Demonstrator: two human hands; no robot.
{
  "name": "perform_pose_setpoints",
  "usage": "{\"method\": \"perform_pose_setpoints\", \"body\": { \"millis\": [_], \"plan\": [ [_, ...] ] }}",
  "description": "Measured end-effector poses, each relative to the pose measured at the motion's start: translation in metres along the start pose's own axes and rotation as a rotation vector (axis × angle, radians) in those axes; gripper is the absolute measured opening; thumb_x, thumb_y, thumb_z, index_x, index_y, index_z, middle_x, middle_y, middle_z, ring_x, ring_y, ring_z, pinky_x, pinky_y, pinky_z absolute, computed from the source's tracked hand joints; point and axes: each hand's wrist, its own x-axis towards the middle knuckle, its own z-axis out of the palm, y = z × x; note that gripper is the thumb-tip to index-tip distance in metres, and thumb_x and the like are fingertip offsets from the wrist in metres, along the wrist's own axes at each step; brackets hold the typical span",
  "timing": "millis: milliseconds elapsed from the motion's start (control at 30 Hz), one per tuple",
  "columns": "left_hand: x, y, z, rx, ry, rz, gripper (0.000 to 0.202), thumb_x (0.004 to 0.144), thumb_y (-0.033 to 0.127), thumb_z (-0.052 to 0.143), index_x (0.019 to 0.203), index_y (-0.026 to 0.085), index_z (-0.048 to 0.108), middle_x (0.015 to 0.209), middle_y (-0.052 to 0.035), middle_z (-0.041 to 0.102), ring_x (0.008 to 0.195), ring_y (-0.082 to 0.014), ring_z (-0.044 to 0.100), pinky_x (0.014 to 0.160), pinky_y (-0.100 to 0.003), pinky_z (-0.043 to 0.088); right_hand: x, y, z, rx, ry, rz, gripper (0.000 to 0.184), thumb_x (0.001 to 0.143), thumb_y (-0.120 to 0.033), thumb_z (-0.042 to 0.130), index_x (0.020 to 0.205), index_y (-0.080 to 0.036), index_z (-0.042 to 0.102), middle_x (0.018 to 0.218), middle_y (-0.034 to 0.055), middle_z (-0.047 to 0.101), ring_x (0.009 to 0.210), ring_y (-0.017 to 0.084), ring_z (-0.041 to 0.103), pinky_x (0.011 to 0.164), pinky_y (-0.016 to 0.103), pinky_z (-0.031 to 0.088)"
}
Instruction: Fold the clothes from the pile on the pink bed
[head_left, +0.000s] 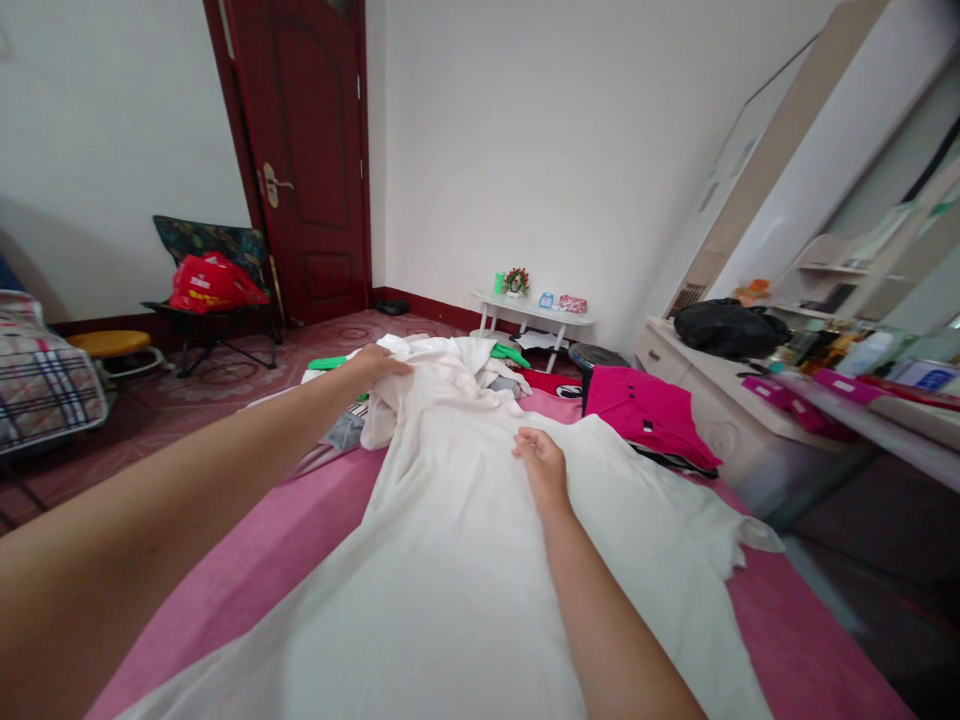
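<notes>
Left hand (382, 365) stretched far forward, its fingers against the white garment (450, 530); right hand (541, 460) nearer, fingers curled in close over the same cloth (whether either one pinched any fabric, I couldn't tell!). Biggest of all, the pink bed cover (322, 520) ran underneath and showed on both sides. Next came that white garment, sprawled across the middle of the bed, rumpled at the far end, its ragged edge out to the right. Then a magenta garment (645, 410), folded, just beyond its right side! Smallest, green cloth (510, 354) peeked out past the far end.
</notes>
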Motion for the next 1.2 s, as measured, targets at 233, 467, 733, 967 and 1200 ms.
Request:
{"method": "perform_pose_setpoints", "body": {
  "millis": [233, 467, 733, 967, 1200],
  "plan": [
    [0.013, 0.030, 0.002, 0.025, 0.244, 0.155, 0.023, 0.053, 0.019, 0.072, 0.075, 0.014, 0.066, 0.078, -0.0058, 0.067, 0.084, -0.0232, 0.062, 0.071, -0.027, 0.047, -0.010, -0.018, 0.004, 0.107, -0.162, 0.050, 0.042, 0.077, -0.051, 0.058, 0.100, -0.016, 0.061, 0.090, 0.0072, 0.068, 0.064, 0.016, 0.064, 0.061, 0.028, 0.048],
    [-0.079, 0.107, 0.050, -0.460, -0.595, 0.641, 0.041, 0.067, 0.026, 0.068, 0.105, 0.014, 0.060, 0.102, -0.0106, 0.065, 0.088, -0.0188, 0.063, 0.077, -0.031, 0.049, -0.017, -0.044, 0.009, 0.703, -0.362, 0.347, 0.056, 0.077, -0.065, 0.051, 0.115, -0.023, 0.052, 0.108, 0.0094, 0.066, 0.090, 0.025, 0.067, 0.072, 0.038, 0.054],
    [-0.160, 0.004, 0.019, 0.195, -0.518, 0.712, 0.072, 0.062, 0.030, 0.072, 0.128, 0.020, 0.045, 0.127, -0.0131, 0.051, 0.105, -0.0255, 0.056, 0.089, -0.036, 0.045, -0.017, -0.047, 0.013, 0.696, -0.188, 0.414, 0.033, 0.067, -0.029, 0.070, 0.097, -0.018, 0.061, 0.101, 0.0082, 0.070, 0.097, 0.027, 0.065, 0.080, 0.041, 0.055],
    [-0.174, -0.081, -0.035, 0.315, -0.609, 0.333, 0.081, 0.061, 0.045, 0.070, 0.130, 0.016, 0.038, 0.089, -0.0037, 0.064, 0.075, -0.0179, 0.059, 0.065, -0.026, 0.044, -0.023, -0.062, 0.017, 0.457, -0.361, 0.562, 0.042, 0.058, -0.009, 0.073, 0.094, -0.021, 0.056, 0.093, 0.0036, 0.069, 0.071, 0.020, 0.068, 0.044, 0.023, 0.051],
    [-0.183, -0.096, -0.070, 0.341, -0.689, 0.162, 0.044, 0.066, 0.058, 0.063, 0.080, 0.017, 0.064, 0.068, 0.0007, 0.060, 0.062, -0.0133, 0.053, 0.054, -0.021, 0.036, -0.013, -0.082, 0.024, 0.835, -0.064, 0.620, 0.033, 0.059, 0.011, 0.050, 0.075, -0.017, 0.052, 0.083, 0.0015, 0.063, 0.074, 0.010, 0.064, 0.043, 0.009, 0.046]
  ]
}}
